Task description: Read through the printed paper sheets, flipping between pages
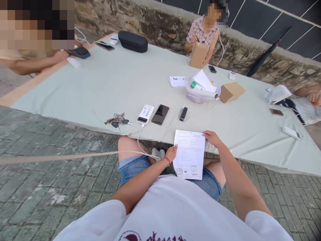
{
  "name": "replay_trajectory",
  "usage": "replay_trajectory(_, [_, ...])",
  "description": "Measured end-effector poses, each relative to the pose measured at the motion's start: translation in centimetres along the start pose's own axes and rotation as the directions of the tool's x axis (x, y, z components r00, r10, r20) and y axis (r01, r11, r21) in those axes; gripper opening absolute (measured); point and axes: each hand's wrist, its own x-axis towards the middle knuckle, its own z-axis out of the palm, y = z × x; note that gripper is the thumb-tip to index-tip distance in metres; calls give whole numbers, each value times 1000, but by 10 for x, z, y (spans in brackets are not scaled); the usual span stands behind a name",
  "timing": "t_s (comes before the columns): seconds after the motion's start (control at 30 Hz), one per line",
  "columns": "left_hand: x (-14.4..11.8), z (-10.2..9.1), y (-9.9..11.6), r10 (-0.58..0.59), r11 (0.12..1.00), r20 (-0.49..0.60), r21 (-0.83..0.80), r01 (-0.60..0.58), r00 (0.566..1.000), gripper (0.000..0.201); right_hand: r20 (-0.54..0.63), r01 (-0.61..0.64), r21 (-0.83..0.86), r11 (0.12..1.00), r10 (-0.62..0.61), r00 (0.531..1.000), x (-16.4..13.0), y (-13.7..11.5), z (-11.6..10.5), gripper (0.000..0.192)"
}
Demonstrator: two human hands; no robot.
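Paper (pixel 189 155), perhaps one sheet, spans left grip (pixel 172 153) to right grip (pixel 212 138).

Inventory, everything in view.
Table: 1, pale green, central
Paper: 1, white, at table's near edge
Keys: bunch, mixed colours, nearest edge
Power bank: 1, white, right of keys
Phones: several, dark, one right of power bank
Bowl: 1, translucent, beyond paper
Cardboard boxes: 2, brown, beside and beyond bowl
Case: 1, black, table's far left
Umbrella: 1, black, by wall
Small gadgets: several, black or white, on table
Cables: several, white, around table
Other people: 3, clothing varied, around table
Left hand: 1, bare, paper's left edge
Right hand: 1, bare, paper's right side
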Motion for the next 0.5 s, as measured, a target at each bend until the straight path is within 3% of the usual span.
replay_trajectory(0.07, [0, 0, -1, 6, 1000, 3, -6, -6, 1000, 69, -18, -71, 237, 969, 78, 997, -6, 7, 5, 25])
replay_trajectory(0.13, [-1, 0, 0, 15, 999, -2, -32, -15, 1000, 70, -45, -78, 308, 948, 96, 994, -14, 8, 15, 29])
replay_trajectory(0.3, [-4, 0, 3, 0, 998, -27, -64, -1, 1000, 72, -233, 57, 149, 987, -21, 972, -45, -3, 44, 42])
replay_trajectory(0.5, [-6, 3, 3, 6, 998, -37, -67, -9, 999, 75, -402, 107, 204, 973, -17, 915, -76, -7, 72, 53])
